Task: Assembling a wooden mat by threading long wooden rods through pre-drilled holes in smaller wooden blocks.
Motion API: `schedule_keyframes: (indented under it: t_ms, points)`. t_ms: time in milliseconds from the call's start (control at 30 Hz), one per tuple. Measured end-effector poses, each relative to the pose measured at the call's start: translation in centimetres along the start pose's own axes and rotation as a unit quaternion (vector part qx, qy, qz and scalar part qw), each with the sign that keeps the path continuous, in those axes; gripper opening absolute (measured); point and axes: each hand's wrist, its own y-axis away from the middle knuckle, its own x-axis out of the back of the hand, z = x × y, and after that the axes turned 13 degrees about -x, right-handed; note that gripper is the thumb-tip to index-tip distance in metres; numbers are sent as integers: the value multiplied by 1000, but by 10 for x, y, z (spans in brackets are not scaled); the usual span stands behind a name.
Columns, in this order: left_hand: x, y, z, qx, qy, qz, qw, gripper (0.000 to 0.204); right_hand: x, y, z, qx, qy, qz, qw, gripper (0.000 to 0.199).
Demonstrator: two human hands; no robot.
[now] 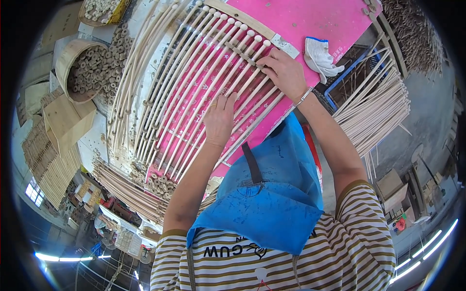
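Working through a row of wooden rods [196, 72] laid slantwise across the pink surface [310, 17], right in front of me, and I'd call it partway along. Done so far, as I read it: a whole line of rods has pale balls [238, 24] at the far ends, and the ones over on my left have brown rings [155, 127] sitting around their lower parts. My right hand [281, 72] is up at the ball end, thumb and fingers pinched on a small brown ring [259, 64] by the nearest rod. A short line of similar brown pieces [238, 51] runs across the neighbouring rods just below their balls, though I can't tell if they're all threaded on. My left hand [221, 119] rests fingers-down on the rods lower along; can't tell whether it's actually gripping one.

What's left? Quite a bit, I reckon. The rods closest to me show no rings that I can make out, and my right hand and arm hide some of their ends. Plenty of parts about too: a tipped wooden tub [65, 60] with rings in its mouth, a loose heap of rings [119, 63] beside it, and a big bundle of rods [383, 106] off to my right.
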Motion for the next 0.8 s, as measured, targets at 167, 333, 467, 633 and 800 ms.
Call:
schedule_keyframes:
  t_ms: [167,333,467,633,800]
  points:
    - [0,1,0,1,-5,-12,1000,41,-2,0,2,12,-6,11,1000,15]
    - [0,0,-1,-13,-6,2,1000,43,-1,-2,3,21,-5,1,1000,13]
    - [0,0,0,-3,0,-8,1000,43,0,-1,4,24,-18,5,1000,15]
    - [5,2,7,13,11,23,1000,41,21,12,13,-133,-139,78,978,17]
    - [5,9,18,10,45,-19,999,45,28,38,18,-172,-141,86,971,15]
